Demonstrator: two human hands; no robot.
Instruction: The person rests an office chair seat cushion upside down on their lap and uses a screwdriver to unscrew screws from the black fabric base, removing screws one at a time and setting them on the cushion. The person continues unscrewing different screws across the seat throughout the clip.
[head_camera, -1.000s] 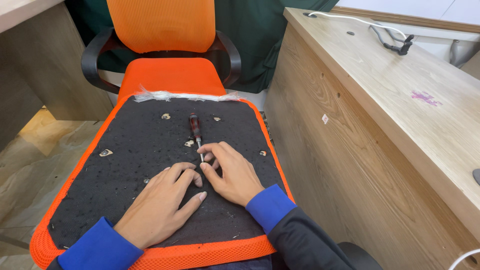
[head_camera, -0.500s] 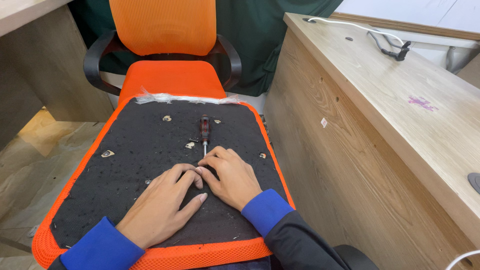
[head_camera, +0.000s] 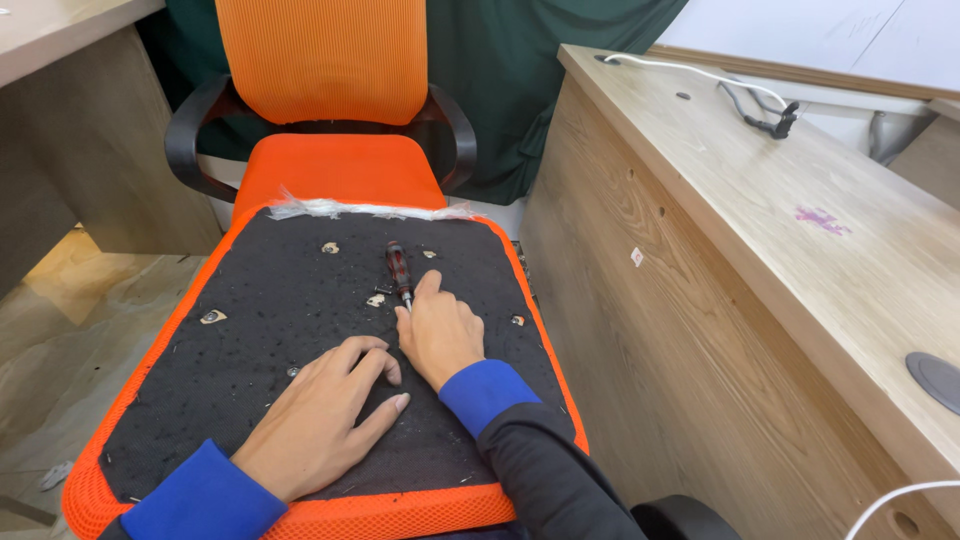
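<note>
Left hand flat, fingers spread on black seat underside. Right hand loosely curled, grasping nothing, fingertips touching screwdriver lying mid-panel, near far edge.

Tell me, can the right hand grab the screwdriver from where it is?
Probably yes. The right hand lies on the black seat underside, its fingertips right beside the screwdriver. Nothing lies between them, and the left hand rests flat, lower down, out of the way.

Orange office chair, wooden desk, green curtain.
</note>
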